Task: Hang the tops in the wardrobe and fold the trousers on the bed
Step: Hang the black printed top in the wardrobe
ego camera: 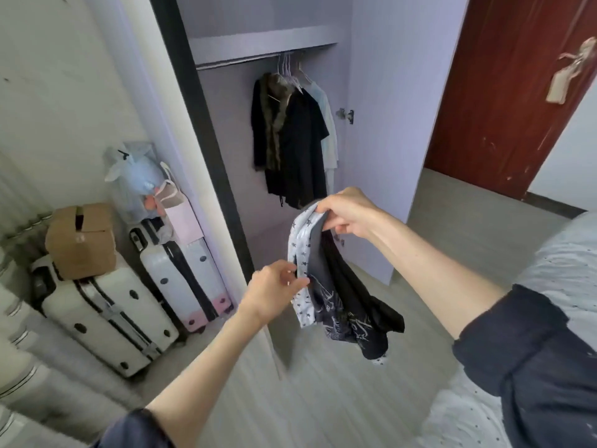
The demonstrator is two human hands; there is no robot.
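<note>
Right hand (pixel 347 213): my grip pinches the top of a hanging bundle of dark and star-printed pale clothes (pixel 336 295).
Left hand (pixel 274 287): my grip pinches the pale layer's edge.
Bundle: before the open lilac wardrobe (pixel 381 124).

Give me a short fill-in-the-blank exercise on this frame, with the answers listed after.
1. The right hand grips the top of a bunch of ____.
2. The left hand pinches the pale ____-patterned piece of that bunch.
3. The cardboard box rests on a white ____.
4. Dark garments hang from the rail inside the open ____.

Missing words: clothes; star; suitcase; wardrobe
</note>
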